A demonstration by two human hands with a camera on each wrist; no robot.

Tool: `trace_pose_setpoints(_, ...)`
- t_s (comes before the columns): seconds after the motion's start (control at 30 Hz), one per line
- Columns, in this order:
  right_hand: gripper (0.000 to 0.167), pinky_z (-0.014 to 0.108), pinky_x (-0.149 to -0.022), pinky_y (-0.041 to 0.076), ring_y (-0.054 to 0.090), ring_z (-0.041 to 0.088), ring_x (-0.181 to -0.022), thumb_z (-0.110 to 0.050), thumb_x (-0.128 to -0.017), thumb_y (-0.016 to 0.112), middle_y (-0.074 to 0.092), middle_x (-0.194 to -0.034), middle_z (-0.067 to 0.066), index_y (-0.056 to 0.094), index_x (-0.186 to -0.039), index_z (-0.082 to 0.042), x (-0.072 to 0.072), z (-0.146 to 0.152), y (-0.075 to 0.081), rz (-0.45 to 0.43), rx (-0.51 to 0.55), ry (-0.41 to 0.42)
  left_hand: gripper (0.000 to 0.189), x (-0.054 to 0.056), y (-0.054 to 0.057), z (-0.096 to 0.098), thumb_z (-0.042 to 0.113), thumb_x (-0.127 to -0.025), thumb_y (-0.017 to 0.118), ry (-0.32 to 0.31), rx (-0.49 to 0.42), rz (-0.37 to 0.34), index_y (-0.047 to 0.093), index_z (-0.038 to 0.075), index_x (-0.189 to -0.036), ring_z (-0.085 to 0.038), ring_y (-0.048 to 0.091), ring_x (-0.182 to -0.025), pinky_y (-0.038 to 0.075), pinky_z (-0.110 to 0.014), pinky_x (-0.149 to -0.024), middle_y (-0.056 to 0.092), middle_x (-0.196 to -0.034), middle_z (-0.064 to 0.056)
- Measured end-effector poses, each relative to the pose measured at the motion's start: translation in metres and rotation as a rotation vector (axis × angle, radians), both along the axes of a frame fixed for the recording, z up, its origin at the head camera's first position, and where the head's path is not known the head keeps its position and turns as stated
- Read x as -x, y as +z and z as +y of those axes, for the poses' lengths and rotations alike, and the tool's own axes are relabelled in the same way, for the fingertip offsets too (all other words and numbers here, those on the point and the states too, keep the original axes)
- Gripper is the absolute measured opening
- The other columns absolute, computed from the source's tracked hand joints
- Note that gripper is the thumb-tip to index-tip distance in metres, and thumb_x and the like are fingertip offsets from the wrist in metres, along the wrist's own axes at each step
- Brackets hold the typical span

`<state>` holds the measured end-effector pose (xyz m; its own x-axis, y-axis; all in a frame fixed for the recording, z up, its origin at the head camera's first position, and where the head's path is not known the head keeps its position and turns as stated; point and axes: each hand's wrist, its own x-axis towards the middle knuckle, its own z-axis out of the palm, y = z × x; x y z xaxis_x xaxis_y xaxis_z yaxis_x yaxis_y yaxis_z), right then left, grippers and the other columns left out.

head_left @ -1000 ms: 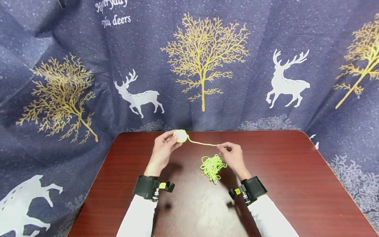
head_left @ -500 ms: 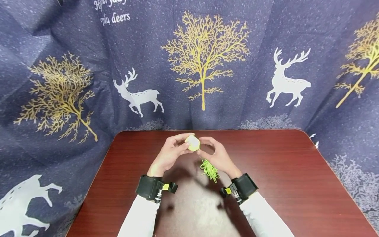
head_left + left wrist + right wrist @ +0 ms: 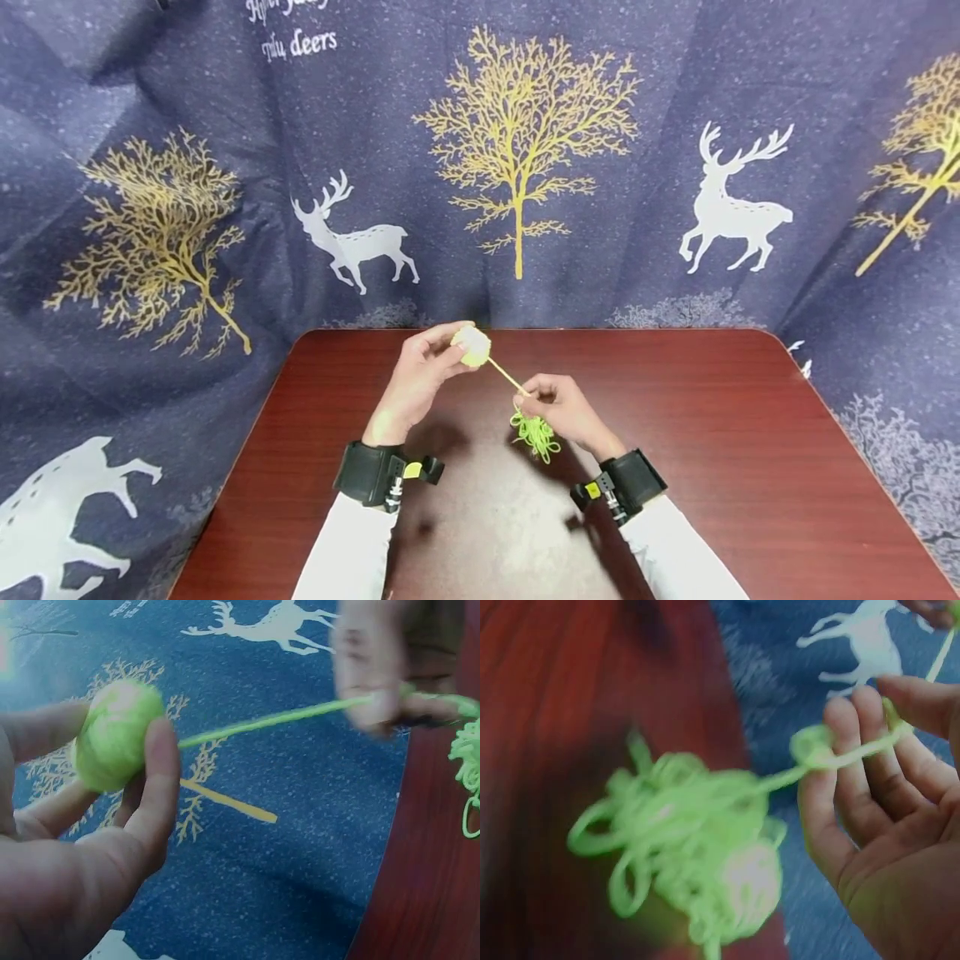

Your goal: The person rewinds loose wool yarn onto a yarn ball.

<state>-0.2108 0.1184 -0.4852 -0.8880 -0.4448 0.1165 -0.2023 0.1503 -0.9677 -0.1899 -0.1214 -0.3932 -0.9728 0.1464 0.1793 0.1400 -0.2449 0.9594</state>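
Note:
A small ball of yellow-green yarn (image 3: 472,346) is held up over the far part of the table by my left hand (image 3: 420,375), its fingers and thumb around the ball. In the left wrist view the yarn ball (image 3: 120,735) shows between thumb and fingers. A taut strand (image 3: 277,718) runs from it to my right hand (image 3: 562,408), which pinches the strand between thumb and fingers. From there the strand passes across the fingers (image 3: 844,724) to a loose tangle of yarn (image 3: 690,840). That tangle lies just below my right hand in the head view, its upper part hidden by the fingers.
The dark red-brown table (image 3: 735,458) has rounded far corners and a pale glare patch at the near middle. A blue curtain (image 3: 600,292) printed with deer and trees hangs behind its far edge. Black wrist straps with small cameras sit on both forearms.
My right hand came in from the right to the ball, then drew back down and right, with a short taut strand between. The left hand shifted right, then back left with the ball.

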Motion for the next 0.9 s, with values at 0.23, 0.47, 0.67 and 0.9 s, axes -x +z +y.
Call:
trace_pose_setpoints(0.23, 0.020, 0.037, -0.057, 0.059, 0.061, 0.025, -0.062, -0.011, -0.097, 0.068, 0.064, -0.081, 0.031, 0.073, -0.101, 0.009, -0.003, 0.041, -0.018, -0.087, -0.082, -0.026, 0.037, 0.008, 0.000, -0.015, -0.007, -0.098, 0.057, 0.267, -0.185, -0.073, 0.053, -0.017, -0.133, -0.016, 0.069, -0.090, 0.061, -0.032, -0.080, 0.069, -0.107, -0.009)
trace_pose_setpoints(0.47, 0.022, 0.040, -0.075, 0.059, 0.069, 0.029, -0.081, -0.018, -0.101, 0.063, 0.075, -0.087, 0.013, 0.078, -0.104, -0.002, 0.006, 0.086, -0.013, -0.033, -0.432, -0.103, 0.039, 0.011, 0.001, -0.028, -0.003, -0.099, 0.059, 0.360, -0.256, -0.093, 0.053, -0.014, -0.136, -0.017, 0.069, -0.092, 0.061, -0.030, -0.080, 0.067, -0.109, -0.008)
trace_pose_setpoints(0.67, 0.036, 0.055, -0.090, 0.053, 0.066, 0.039, -0.102, -0.015, -0.089, 0.074, 0.071, -0.110, 0.018, 0.068, -0.119, 0.003, 0.002, 0.084, 0.010, 0.175, -0.821, -0.095, 0.038, 0.005, 0.001, -0.018, -0.005, -0.098, 0.057, 0.195, -0.143, -0.062, 0.053, -0.015, -0.134, -0.017, 0.070, -0.090, 0.061, -0.034, -0.082, 0.070, -0.108, -0.009)
trace_pose_setpoints(0.9, 0.051, 0.055, -0.103, 0.047, 0.060, 0.034, -0.122, -0.008, -0.090, 0.075, 0.064, -0.133, 0.011, 0.057, -0.138, -0.007, -0.003, 0.029, 0.042, 0.264, -0.237, -0.012, 0.040, -0.007, 0.001, 0.008, -0.005, -0.097, 0.059, -0.126, 0.115, 0.038, 0.052, -0.017, -0.134, -0.016, 0.069, -0.093, 0.060, -0.038, -0.087, 0.066, -0.117, -0.022)
